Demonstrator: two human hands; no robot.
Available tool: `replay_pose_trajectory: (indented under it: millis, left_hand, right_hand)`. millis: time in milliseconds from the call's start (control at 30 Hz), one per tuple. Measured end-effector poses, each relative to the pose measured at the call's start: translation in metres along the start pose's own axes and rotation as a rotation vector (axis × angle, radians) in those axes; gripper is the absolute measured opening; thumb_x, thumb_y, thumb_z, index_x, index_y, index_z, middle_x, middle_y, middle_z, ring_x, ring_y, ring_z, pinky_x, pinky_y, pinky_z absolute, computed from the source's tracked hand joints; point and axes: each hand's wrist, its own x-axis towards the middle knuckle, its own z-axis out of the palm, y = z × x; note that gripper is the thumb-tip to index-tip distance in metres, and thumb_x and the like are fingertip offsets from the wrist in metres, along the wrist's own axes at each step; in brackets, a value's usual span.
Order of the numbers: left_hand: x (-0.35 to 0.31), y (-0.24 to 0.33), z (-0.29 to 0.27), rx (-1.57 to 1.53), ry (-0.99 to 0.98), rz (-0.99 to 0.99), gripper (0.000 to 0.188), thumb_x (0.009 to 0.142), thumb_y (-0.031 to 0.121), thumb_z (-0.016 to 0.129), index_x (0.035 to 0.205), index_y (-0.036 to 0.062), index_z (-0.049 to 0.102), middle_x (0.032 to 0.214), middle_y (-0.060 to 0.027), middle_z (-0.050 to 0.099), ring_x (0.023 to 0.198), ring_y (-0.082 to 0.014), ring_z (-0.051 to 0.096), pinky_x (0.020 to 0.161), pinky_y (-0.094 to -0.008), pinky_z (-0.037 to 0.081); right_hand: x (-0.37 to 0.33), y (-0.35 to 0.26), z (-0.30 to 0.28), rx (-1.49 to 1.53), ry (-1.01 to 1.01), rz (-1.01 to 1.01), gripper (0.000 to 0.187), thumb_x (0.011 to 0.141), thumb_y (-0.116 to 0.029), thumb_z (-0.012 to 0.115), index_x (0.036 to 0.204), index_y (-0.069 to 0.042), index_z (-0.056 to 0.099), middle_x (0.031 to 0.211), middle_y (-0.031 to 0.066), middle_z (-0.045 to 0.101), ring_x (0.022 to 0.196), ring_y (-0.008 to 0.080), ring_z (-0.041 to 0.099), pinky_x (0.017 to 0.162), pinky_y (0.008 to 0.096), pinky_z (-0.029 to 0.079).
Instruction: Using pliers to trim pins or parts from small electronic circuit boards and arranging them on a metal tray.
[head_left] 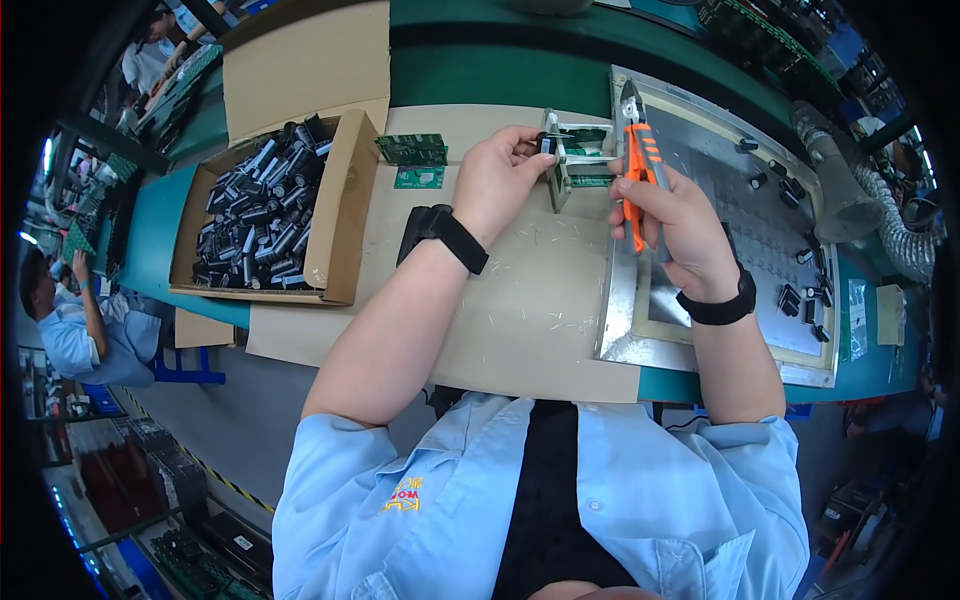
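My left hand [497, 183] pinches a black cylindrical capacitor [547, 144] with thumb and fingertips. The capacitor sits against the left face of an upright circuit board [559, 185], which stands with pale bars and further green parts behind it to the right. My right hand [672, 212] is wrapped round the orange handles of a pair of cutters [641, 165]. The cutters' dark jaws point away from me, up and apart from the board. My right fingers are partly hidden behind the handles.
An open cardboard box [345, 225] full of capacitors stands at left, beside green circuit boards [413, 150]. Clipped wire bits lie on the cardboard sheet [480, 335]. At right, a metal-framed panel [625, 345] carries loose capacitors; a flexible duct [875, 190] stands beyond. A person [90, 330] sits far left.
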Motion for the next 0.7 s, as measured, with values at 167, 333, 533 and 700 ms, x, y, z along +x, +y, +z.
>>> replay_pose_trajectory:
  millis: [167, 333, 533, 700]
  left_hand:
    - [-0.002, -0.002, 0.003, 0.020, 0.031, 0.016, 0.024, 0.079, 0.005, 0.064, 0.101, -0.0027, 0.060, 0.082, -0.0088, 0.065, 0.070, -0.0134, 0.061, 0.067, -0.0250, 0.050]
    - [0.000, 0.000, 0.002, -0.064, 0.030, -0.037, 0.021, 0.078, 0.007, 0.066, 0.097, -0.0027, 0.061, 0.078, -0.0079, 0.064, 0.070, -0.0120, 0.060, 0.066, -0.0244, 0.049]
    - [0.003, -0.002, 0.000, -0.099, 0.014, -0.062, 0.019, 0.077, 0.009, 0.068, 0.091, -0.0023, 0.062, 0.075, -0.0076, 0.064, 0.069, -0.0118, 0.060, 0.065, -0.0240, 0.048]
    - [0.004, -0.001, -0.003, -0.041, -0.007, -0.098, 0.021, 0.078, 0.010, 0.069, 0.095, -0.0012, 0.063, 0.080, -0.0034, 0.063, 0.071, -0.0073, 0.056, 0.067, -0.0203, 0.046]
  right_hand:
    - [-0.003, -0.002, -0.001, -0.101, -0.021, 0.012, 0.034, 0.084, -0.016, 0.058, 0.112, 0.002, 0.050, 0.086, 0.0060, 0.057, 0.071, 0.0126, 0.057, 0.061, 0.0243, 0.048]
    - [-0.009, -0.003, -0.008, -0.257, -0.079, 0.098, 0.033, 0.085, -0.017, 0.057, 0.113, 0.001, 0.050, 0.087, 0.0055, 0.057, 0.071, 0.0120, 0.057, 0.063, 0.0243, 0.048]
    - [-0.011, 0.005, -0.008, -0.310, -0.111, 0.254, 0.029, 0.086, -0.020, 0.056, 0.107, 0.000, 0.052, 0.087, 0.0049, 0.057, 0.072, 0.0121, 0.058, 0.065, 0.0240, 0.049]
    - [-0.005, 0.002, -0.007, -0.336, -0.147, 0.326, 0.025, 0.086, -0.022, 0.056, 0.100, 0.000, 0.053, 0.086, 0.0053, 0.058, 0.073, 0.0129, 0.059, 0.062, 0.0240, 0.050]
